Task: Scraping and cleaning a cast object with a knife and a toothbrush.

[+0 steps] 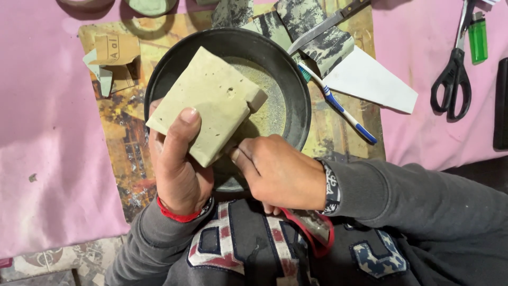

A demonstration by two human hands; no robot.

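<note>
Two hands work over the black pan [174, 69]: left grip [177, 159] clasps the stone slab [209, 103], right grip [278, 172] clenched at its lower edge.

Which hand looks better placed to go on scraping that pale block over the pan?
Probably the right hand: its fingers already press a tool, mostly hidden, against the block's lower edge above the pan. The left hand is busy gripping the block, thumb across its face.

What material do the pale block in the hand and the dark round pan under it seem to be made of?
The pale block looks like soft stone or plaster: matt cream surface, small pits, a carved notch. The round pan seems dark metal with a dull sheen on its rim; pale powder lies in it.
</note>
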